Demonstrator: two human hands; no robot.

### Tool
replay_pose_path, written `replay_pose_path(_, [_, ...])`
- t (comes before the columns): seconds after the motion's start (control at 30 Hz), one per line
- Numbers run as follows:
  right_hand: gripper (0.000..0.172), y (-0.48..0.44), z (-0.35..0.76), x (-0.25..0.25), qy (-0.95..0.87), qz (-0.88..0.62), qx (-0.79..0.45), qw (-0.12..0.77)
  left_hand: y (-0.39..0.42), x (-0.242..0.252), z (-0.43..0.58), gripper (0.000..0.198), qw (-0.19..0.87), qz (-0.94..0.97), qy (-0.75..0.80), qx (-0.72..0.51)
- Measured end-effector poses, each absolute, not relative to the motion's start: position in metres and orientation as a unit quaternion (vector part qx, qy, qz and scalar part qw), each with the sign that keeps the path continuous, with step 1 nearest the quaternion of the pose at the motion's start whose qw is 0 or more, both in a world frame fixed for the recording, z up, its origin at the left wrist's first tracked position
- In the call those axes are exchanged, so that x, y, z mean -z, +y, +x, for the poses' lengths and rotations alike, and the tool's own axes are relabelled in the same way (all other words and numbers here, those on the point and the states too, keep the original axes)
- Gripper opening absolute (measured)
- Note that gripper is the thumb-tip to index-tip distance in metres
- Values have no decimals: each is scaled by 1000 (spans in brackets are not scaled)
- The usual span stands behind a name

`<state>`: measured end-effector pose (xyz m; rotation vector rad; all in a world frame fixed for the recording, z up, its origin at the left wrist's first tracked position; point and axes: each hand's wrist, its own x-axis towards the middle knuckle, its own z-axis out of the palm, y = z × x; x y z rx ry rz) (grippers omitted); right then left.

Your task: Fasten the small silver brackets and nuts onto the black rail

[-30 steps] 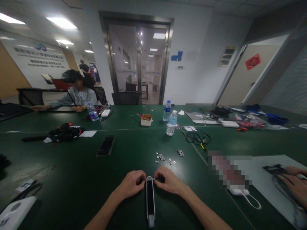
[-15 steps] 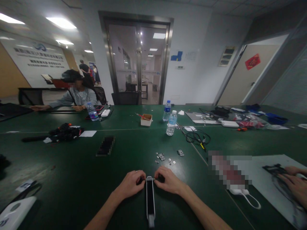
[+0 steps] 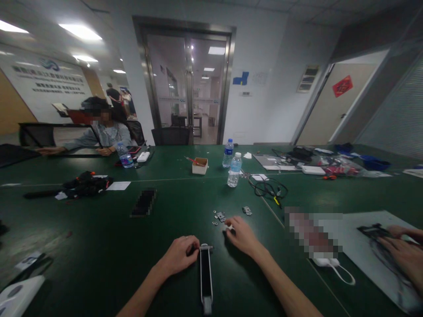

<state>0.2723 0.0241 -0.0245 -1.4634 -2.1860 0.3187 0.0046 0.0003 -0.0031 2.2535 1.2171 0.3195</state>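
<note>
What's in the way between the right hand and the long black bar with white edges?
Nothing that I can see: just green tabletop shows between the right hand and the white-edged black bar, whose metal rod sticks out on that side.

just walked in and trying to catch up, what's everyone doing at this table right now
A person's left hand is at the left end of a small rod across the far end of a long, narrow frame on the green table. The right hand is off the frame, fingertips beside a small metal bracket; whether they hold anything is unclear. A second bracket lies nearby. At right, someone else's hands are at dark cables.
</note>
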Motion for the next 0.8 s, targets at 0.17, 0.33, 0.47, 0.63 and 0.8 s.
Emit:
replay_pose_path(0.17, [19,36,298,32,-743,-647,-39,163,0,6,2,13,286,836,454,-118])
replay_pose_path(0.33, [20,36,301,33,-735,-664,-37,132,1,8,1,13,290,835,453,-116])
replay_pose_path(0.47, [24,34,292,33,-760,-632,-42,145,1,8,1,13,291,834,455,-115])
replay_pose_path(0.63, [29,34,289,34,-765,-627,-42,143,1,9,1,13,292,834,454,-115])
replay_pose_path(0.8, [30,35,286,36,-772,-611,-29,176,1,7,2,12,289,833,458,-112])
